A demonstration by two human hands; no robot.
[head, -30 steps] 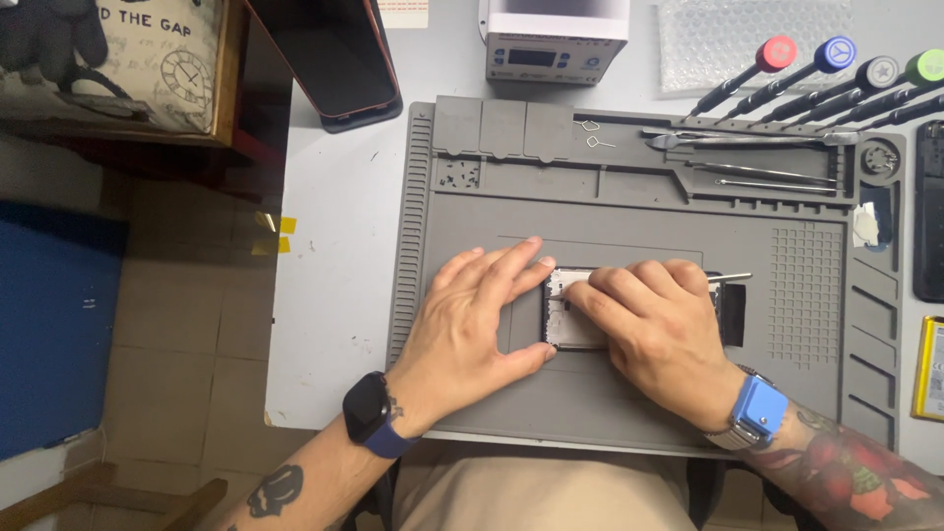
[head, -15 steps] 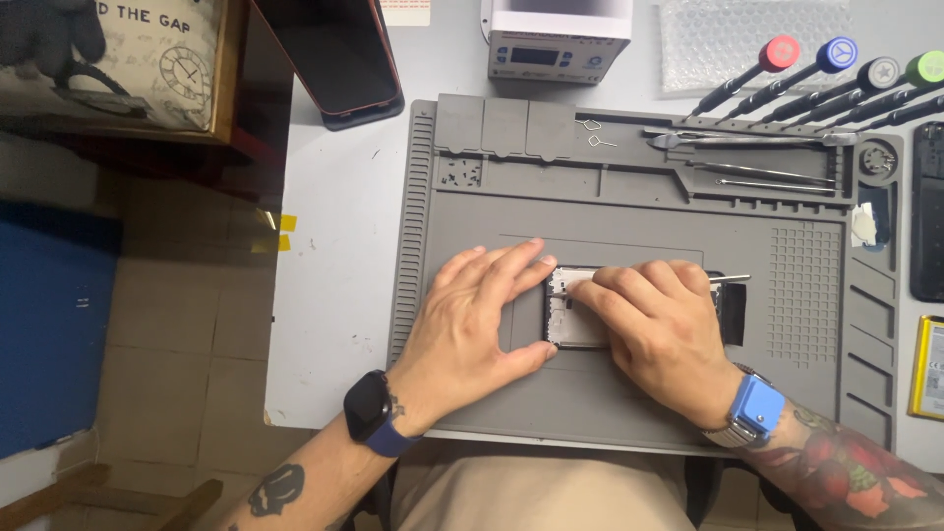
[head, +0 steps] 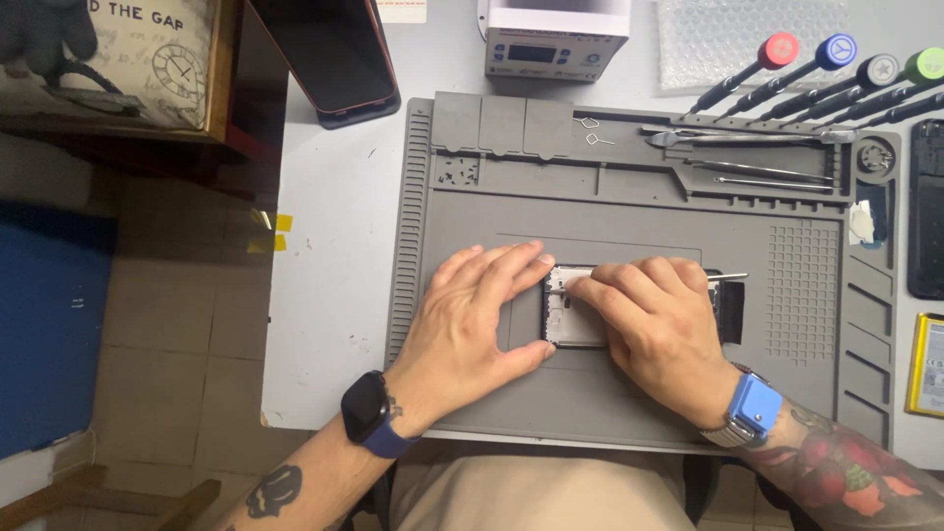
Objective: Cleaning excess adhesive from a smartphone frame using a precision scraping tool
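A small phone frame (head: 573,307) lies flat near the middle of the grey repair mat (head: 629,211). Both hands are on it. The frame is pale, white and silver, with little holes and cut-outs on its top face. Only one strip of it shows, because the hands cover the rest. A dark end of it pokes out past the right hand, on the side of the mat with the bumpy grid. So its long side seems to run left to right across the mat, not toward the person.

The left hand (head: 472,320) lies spread out and flat on the mat. Its fingertips press on the frame's left edge, and its thumb tucks under the near corner. It holds the frame down and does not close around it. The right hand (head: 654,329) rests on top of the frame with the fingers curled a little. The first finger points left onto the pale part. A thin metal tool tip (head: 728,277) sticks out from behind this hand, toward the grid side of the mat. I cannot tell if the hand is gripping it. The right hand is the one more on top of the frame.

Along the far edge of the mat lie tweezers (head: 747,138). Past that edge, on the white counter (head: 329,295), are screwdrivers with coloured caps (head: 836,74) and a small grey box with a screen (head: 556,39).
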